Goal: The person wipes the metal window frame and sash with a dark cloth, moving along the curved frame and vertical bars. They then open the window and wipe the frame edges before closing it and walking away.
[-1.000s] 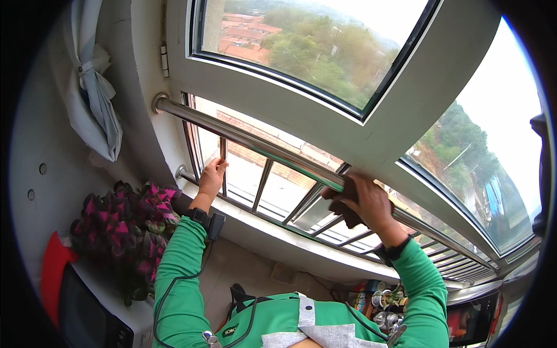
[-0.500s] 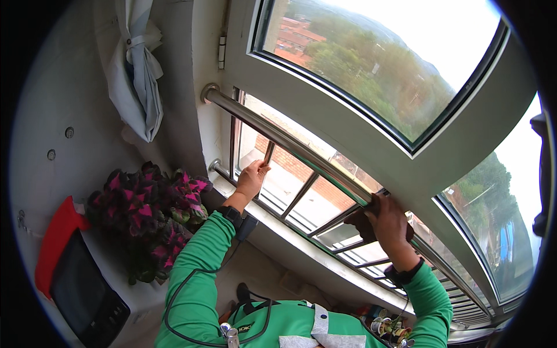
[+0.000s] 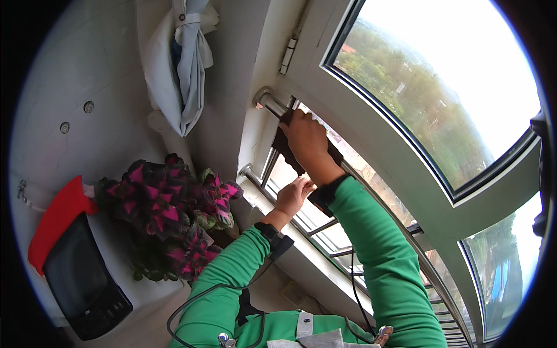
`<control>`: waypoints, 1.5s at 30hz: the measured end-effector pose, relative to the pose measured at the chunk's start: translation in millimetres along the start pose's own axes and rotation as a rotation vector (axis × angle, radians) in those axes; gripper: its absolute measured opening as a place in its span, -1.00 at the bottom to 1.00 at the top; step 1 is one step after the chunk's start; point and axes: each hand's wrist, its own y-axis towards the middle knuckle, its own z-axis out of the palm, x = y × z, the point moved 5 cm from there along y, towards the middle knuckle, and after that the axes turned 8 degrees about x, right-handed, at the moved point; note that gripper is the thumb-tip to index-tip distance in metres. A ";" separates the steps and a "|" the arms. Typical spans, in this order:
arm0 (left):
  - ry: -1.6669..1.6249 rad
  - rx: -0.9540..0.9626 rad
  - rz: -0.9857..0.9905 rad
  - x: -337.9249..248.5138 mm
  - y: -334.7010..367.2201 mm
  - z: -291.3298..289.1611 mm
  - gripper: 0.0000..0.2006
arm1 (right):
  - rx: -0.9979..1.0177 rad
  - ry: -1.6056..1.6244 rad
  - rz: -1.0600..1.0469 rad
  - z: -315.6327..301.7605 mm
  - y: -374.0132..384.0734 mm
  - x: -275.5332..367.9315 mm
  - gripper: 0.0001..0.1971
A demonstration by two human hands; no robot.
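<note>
Head view: the right hand [image 3: 307, 136] is closed over a dark brown cloth [image 3: 286, 146], which is draped around the round stainless-steel handrail [image 3: 274, 106] close to the flange [image 3: 265, 96] that fixes the rail to the wall. Below it, the left hand [image 3: 290, 200] is near the lower edge of the cloth with its fingers curled together; whether they grip one of the railing bars cannot be told, as the right wrist and cloth crowd that spot. Both arms wear green sleeves [image 3: 380, 249] with black bands at the wrists, and a black cable [image 3: 232, 285] loops along the left forearm. Beyond the rail stands a pale-framed window sash [image 3: 380, 130], its hinge [image 3: 288, 56] at the wall side. To the left hang a tied grey-white curtain [image 3: 188, 81] and, lower down, a magenta-and-dark-leaved coleus [image 3: 165, 203] beside a black-fronted appliance [image 3: 81, 275] with a red cover [image 3: 61, 214] at its upper end.
</note>
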 end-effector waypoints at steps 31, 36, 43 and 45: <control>0.064 0.106 -0.156 10.7 6.0 -1.4 -0.57 | 0.118 0.061 0.184 -147.1 -350.7 -217.5 -0.43; 0.096 0.108 -0.170 14.6 6.8 1.6 -0.57 | 0.119 -0.060 0.264 -186.4 -447.3 -269.2 -0.41; 0.036 -0.020 0.000 15.5 6.4 4.9 -0.53 | 0.126 -0.092 0.200 -182.6 -437.6 -264.4 -0.39; 0.042 -0.023 -0.007 16.3 6.4 5.3 -0.54 | 0.119 -0.064 0.192 -170.8 -410.8 -249.8 -0.37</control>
